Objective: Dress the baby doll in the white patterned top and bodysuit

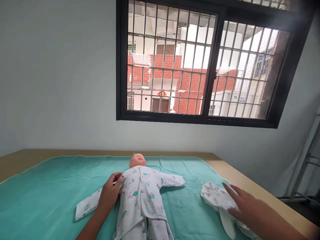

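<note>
A baby doll lies on its back, dressed in a white printed jacket and white trousers. Its sleeves stretch out to both sides. At the shoulder on the left side of the picture, my left hand has its fingers curled together on the jacket's cloth; their tips are partly hidden. My right hand hovers over or touches a white printed baby cap, thumb and fingers apart. A white strip of cloth and more printed fabric lie beside the cap, partly covered by that hand.
A green sheet covers most of the wooden table, whose right edge shows. Behind it stand a pale wall and a barred window with a black frame. A metal rack is at the far right.
</note>
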Demonstrator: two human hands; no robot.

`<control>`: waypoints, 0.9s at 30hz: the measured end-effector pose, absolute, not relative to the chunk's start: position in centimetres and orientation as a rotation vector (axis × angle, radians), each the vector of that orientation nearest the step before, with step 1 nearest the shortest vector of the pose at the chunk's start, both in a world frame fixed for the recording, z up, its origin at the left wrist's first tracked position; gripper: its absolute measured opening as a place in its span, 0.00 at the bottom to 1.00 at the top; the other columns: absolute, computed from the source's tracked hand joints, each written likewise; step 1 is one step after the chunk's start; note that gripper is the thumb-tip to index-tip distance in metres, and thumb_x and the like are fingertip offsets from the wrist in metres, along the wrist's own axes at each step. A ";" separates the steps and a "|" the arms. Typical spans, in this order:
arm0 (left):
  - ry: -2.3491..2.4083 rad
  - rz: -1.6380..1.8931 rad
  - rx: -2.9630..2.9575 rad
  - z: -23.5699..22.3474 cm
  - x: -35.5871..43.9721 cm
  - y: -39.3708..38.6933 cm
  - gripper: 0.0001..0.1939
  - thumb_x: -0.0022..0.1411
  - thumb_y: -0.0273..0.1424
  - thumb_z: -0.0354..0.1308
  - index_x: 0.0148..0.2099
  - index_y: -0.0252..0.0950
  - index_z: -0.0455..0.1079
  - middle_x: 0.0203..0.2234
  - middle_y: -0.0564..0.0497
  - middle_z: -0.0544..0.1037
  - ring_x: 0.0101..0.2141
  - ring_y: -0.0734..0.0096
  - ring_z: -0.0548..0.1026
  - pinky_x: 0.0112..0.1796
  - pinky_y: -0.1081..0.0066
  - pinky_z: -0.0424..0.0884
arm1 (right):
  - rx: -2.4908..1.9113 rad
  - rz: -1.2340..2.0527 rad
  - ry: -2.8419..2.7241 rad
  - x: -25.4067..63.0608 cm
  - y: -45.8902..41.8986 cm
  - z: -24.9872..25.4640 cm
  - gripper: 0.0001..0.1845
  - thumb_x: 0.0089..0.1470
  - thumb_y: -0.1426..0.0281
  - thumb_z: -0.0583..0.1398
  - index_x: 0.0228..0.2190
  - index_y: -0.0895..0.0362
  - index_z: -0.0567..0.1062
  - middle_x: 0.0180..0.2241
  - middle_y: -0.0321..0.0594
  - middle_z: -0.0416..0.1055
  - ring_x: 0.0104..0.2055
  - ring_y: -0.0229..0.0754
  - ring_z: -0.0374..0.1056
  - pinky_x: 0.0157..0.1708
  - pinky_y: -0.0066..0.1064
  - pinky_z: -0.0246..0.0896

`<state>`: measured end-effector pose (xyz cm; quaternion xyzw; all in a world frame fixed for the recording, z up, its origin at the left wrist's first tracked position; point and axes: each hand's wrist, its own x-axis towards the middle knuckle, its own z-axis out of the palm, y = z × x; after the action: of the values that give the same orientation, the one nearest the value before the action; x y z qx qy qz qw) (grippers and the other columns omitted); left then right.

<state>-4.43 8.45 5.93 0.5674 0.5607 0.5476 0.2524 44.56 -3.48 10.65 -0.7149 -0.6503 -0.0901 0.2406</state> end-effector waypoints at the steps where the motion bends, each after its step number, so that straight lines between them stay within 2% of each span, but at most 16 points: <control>1: 1.524 1.471 1.561 6.1 -4.5 8.5 0.19 0.57 0.46 0.51 0.40 0.38 0.72 0.39 0.46 0.79 0.42 0.56 0.76 0.44 0.60 0.73 | -1.867 -0.125 -1.886 42.0 -2.7 11.9 0.27 0.43 0.55 0.62 0.48 0.40 0.76 0.55 0.45 0.69 0.51 0.61 0.68 0.43 0.48 0.66; 3: 1.505 1.426 1.639 6.1 -4.4 8.5 0.17 0.58 0.44 0.51 0.40 0.38 0.73 0.40 0.46 0.79 0.42 0.57 0.76 0.45 0.59 0.72 | -1.669 0.204 -1.973 36.0 -0.5 13.3 0.20 0.54 0.54 0.55 0.47 0.42 0.75 0.54 0.41 0.69 0.46 0.52 0.71 0.43 0.41 0.67; 4: 1.496 1.415 1.691 6.0 -4.2 8.6 0.17 0.58 0.42 0.51 0.39 0.38 0.74 0.40 0.46 0.79 0.42 0.56 0.76 0.46 0.58 0.72 | -1.561 0.343 -1.960 32.9 0.9 13.5 0.18 0.57 0.55 0.53 0.43 0.46 0.76 0.47 0.42 0.73 0.42 0.48 0.71 0.40 0.38 0.67; 6: 1.470 1.430 1.799 5.5 -3.7 8.7 0.16 0.59 0.41 0.50 0.40 0.38 0.74 0.41 0.45 0.79 0.45 0.56 0.76 0.49 0.57 0.71 | -1.382 0.456 -1.912 27.1 4.2 12.8 0.16 0.58 0.57 0.53 0.32 0.53 0.76 0.36 0.41 0.75 0.37 0.45 0.70 0.38 0.34 0.65; 9: 1.387 1.443 1.912 4.5 -2.8 8.7 0.17 0.61 0.39 0.49 0.44 0.39 0.75 0.49 0.45 0.76 0.53 0.57 0.71 0.57 0.54 0.64 | -1.333 0.489 -1.797 20.3 9.7 11.3 0.18 0.59 0.59 0.52 0.24 0.57 0.71 0.26 0.37 0.71 0.29 0.41 0.66 0.30 0.29 0.59; 12: 1.317 1.403 1.909 3.7 -2.1 8.7 0.19 0.62 0.40 0.49 0.50 0.41 0.74 0.58 0.47 0.70 0.60 0.57 0.65 0.61 0.53 0.58 | -1.404 0.423 -1.752 16.1 14.1 10.4 0.23 0.63 0.59 0.46 0.24 0.57 0.69 0.26 0.38 0.71 0.28 0.39 0.64 0.28 0.28 0.53; 16: 1.314 1.367 1.904 3.5 -1.9 8.5 0.20 0.63 0.40 0.48 0.51 0.41 0.73 0.59 0.47 0.69 0.60 0.57 0.64 0.62 0.52 0.58 | -1.454 0.410 -1.797 13.9 16.3 9.8 0.22 0.61 0.60 0.51 0.20 0.58 0.70 0.23 0.39 0.71 0.27 0.39 0.62 0.27 0.28 0.47; 18: 1.332 1.347 1.931 3.9 -2.0 8.4 0.19 0.64 0.39 0.48 0.51 0.40 0.73 0.57 0.46 0.70 0.59 0.57 0.66 0.61 0.53 0.59 | -1.478 0.403 -1.844 13.8 16.3 9.6 0.19 0.57 0.61 0.55 0.20 0.58 0.71 0.23 0.41 0.72 0.27 0.39 0.62 0.26 0.29 0.45; 20: 1.344 1.354 1.952 4.8 -1.9 8.6 0.19 0.64 0.39 0.48 0.51 0.40 0.72 0.55 0.45 0.72 0.56 0.58 0.69 0.59 0.56 0.62 | -1.510 0.379 -1.918 14.1 16.1 9.6 0.14 0.53 0.62 0.58 0.25 0.59 0.74 0.27 0.44 0.74 0.29 0.41 0.64 0.26 0.30 0.43; 23: 1.410 1.378 1.927 6.6 -1.1 10.1 0.17 0.63 0.35 0.48 0.48 0.39 0.74 0.49 0.45 0.76 0.50 0.59 0.73 0.54 0.58 0.67 | -1.521 0.390 -2.046 14.8 15.8 10.0 0.15 0.50 0.60 0.60 0.32 0.61 0.76 0.33 0.49 0.76 0.32 0.44 0.67 0.27 0.29 0.44; 27: 1.521 1.326 1.816 8.4 0.8 13.0 0.16 0.58 0.27 0.47 0.40 0.35 0.76 0.42 0.44 0.79 0.45 0.60 0.75 0.50 0.61 0.68 | -1.478 0.479 -2.116 15.2 16.1 10.6 0.14 0.49 0.62 0.60 0.30 0.61 0.75 0.32 0.48 0.76 0.31 0.43 0.66 0.27 0.29 0.45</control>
<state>0.81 13.00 8.42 0.6537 0.5476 0.4774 0.2120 15.24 16.10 10.58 -0.5443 -0.7794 0.1763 0.2554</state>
